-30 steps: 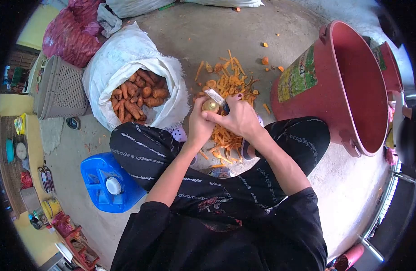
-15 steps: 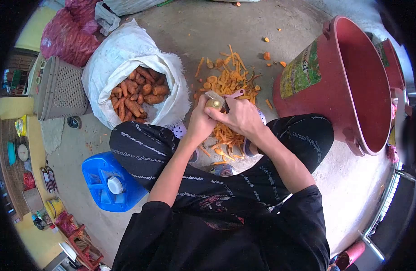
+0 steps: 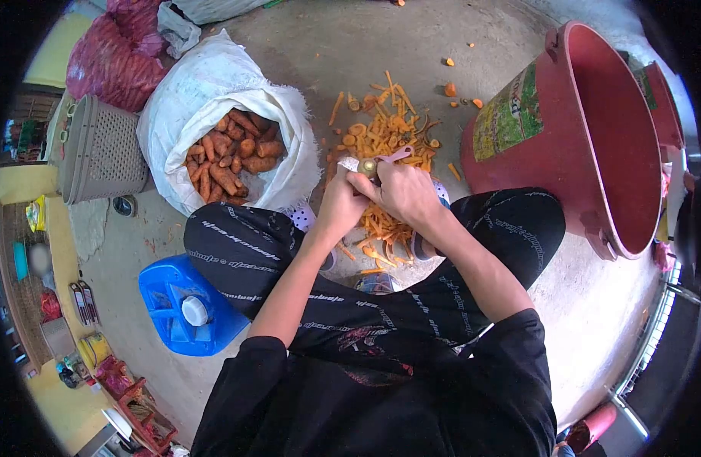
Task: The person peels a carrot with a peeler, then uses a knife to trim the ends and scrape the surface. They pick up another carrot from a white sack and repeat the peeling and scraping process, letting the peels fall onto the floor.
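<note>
Between my knees, my left hand [image 3: 341,202] is closed around a carrot [image 3: 367,165], whose pale round end points up at me. Something whitish [image 3: 349,163] shows at its fingertips; I cannot make out what it is. My right hand [image 3: 403,194] is closed on a pink-handled peeler [image 3: 397,154] and presses against the carrot, its blade hidden by the fingers. Under both hands, orange carrot peelings [image 3: 388,133] are heaped on the floor. To the left, a white sack [image 3: 202,91] lies open with several unpeeled carrots [image 3: 232,156] inside.
A big red tub [image 3: 544,145] leans at the right, its mouth turned sideways. By my left knee stands a blue jerrycan [image 3: 179,305]. Farther left are a grey perforated basket [image 3: 110,148] and a red mesh sack [image 3: 114,65]. Carrot bits [image 3: 450,89] dot the floor ahead.
The carrot's end has shifted slightly up and right in my hands, and the whitish thing beside it shows more brightly. Both hands keep their hold.
</note>
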The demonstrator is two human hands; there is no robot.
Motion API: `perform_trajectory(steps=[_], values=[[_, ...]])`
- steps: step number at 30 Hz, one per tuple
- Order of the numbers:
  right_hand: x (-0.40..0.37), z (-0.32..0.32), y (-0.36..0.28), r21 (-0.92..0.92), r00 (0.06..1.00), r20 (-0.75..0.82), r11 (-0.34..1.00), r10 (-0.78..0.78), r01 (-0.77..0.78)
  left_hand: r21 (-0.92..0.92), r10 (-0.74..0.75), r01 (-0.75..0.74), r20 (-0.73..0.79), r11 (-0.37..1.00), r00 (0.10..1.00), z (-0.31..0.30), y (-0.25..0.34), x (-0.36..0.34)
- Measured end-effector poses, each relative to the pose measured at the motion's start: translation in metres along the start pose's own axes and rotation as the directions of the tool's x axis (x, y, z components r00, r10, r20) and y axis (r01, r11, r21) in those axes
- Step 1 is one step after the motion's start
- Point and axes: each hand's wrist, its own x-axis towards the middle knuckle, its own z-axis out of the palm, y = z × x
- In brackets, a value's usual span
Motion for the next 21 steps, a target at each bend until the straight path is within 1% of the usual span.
perform_trajectory(steps=[3,5,6,8,10,11,12,13,14,15,16,17,18,19,20,21], values=[[0.001,-0.001,-0.003,0.001,1.0,0.028,1.0,0.001,-0.001,0.099,0.084,-0.073,-0.107,0.992,0.991,0.004,-0.011,0.004],[0.0,-0.005,-0.007,-0.004,0.998,0.062,1.0,-0.024,0.024,0.14,0.112,-0.093,-0.136,0.986,0.984,0.003,-0.018,0.006],[-0.001,-0.008,-0.009,0.016,0.998,0.042,0.999,-0.042,0.042,0.164,0.126,-0.1,-0.154,0.981,0.98,0.0,-0.025,0.007],[0.0,-0.018,-0.01,0.058,0.997,-0.001,0.995,-0.083,0.083,0.361,0.203,-0.11,-0.228,0.926,0.952,-0.006,-0.041,0.01],[0.004,-0.02,0.002,-0.008,0.997,-0.026,0.998,-0.069,0.069,0.554,0.238,-0.034,-0.301,0.832,0.923,-0.018,-0.016,0.005],[0.006,-0.015,0.014,-0.05,0.997,-0.039,0.996,-0.073,0.071,0.586,0.086,0.108,-0.294,0.803,0.952,-0.021,-0.023,0.004],[0.007,-0.013,0.022,-0.092,0.996,-0.052,0.993,-0.074,0.069,0.504,-0.009,0.158,-0.286,0.849,0.958,-0.023,-0.022,0.003],[0.008,-0.016,0.026,-0.117,0.991,0.13,0.993,0.013,0.002,0.418,-0.103,0.211,-0.267,0.883,0.958,-0.025,-0.019,0.002],[0.004,-0.011,0.034,-0.118,0.99,0.143,0.993,-0.009,0.026,0.328,-0.193,0.267,-0.24,0.906,0.951,-0.026,-0.017,0.003],[0.0,0.0,0.045,-0.118,0.987,0.157,0.992,-0.035,0.054,0.416,-0.228,0.299,-0.211,0.859,0.95,-0.026,-0.022,0.001],[-0.002,0.006,0.048,-0.114,0.983,0.172,0.99,-0.062,0.083,0.34,-0.253,0.303,-0.186,0.89,0.95,-0.023,-0.031,0.0],[-0.005,0.011,0.051,-0.141,0.973,0.224,0.986,-0.061,0.094,0.264,-0.274,0.309,-0.159,0.914,0.948,-0.021,-0.042,0.0],[-0.007,0.013,0.05,-0.168,0.96,0.274,0.98,-0.055,0.104,0.187,-0.293,0.313,-0.128,0.931,0.948,-0.022,-0.035,0.002],[-0.009,0.013,0.05,-0.197,0.945,0.323,0.974,-0.045,0.114,0.064,-0.452,0.455,-0.048,0.888,0.891,-0.023,-0.028,0.003],[-0.009,0.013,0.05,-0.194,0.943,0.328,0.981,0.051,0.014,-0.046,-0.588,0.59,0.053,0.806,0.807,-0.026,-0.019,0.004],[-0.007,0.013,0.047,-0.191,0.932,0.333,0.978,0.145,-0.083,-0.139,-0.693,0.713,0.168,0.688,0.701,-0.027,-0.009,0.006]])
